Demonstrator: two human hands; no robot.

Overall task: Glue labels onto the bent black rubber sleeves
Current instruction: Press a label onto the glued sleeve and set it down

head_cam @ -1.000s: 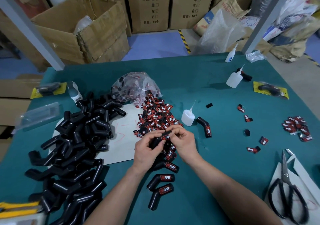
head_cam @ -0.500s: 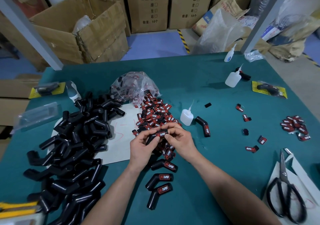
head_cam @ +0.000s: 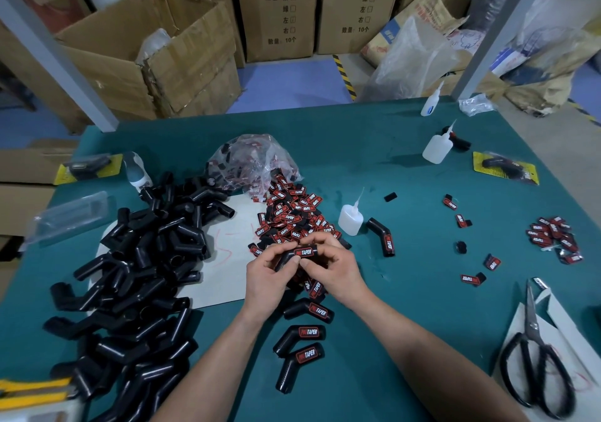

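While both our hands meet above the green table (head_cam: 416,294), we hold one bent black sleeve (head_cam: 284,258) between them. Our left hand (head_cam: 265,280) curls round its bare end, and our right hand (head_cam: 336,273) pinches the end that carries a red-and-black label (head_cam: 305,252), which faces up. Just beyond the grip lies the heap of loose labels (head_cam: 292,216), with a glue bottle (head_cam: 349,221) standing beyond and to the right. Well to the left of the grip sits the pile of unlabelled sleeves (head_cam: 140,275). On our side of the grip lie three labelled sleeves (head_cam: 309,311), near one another.
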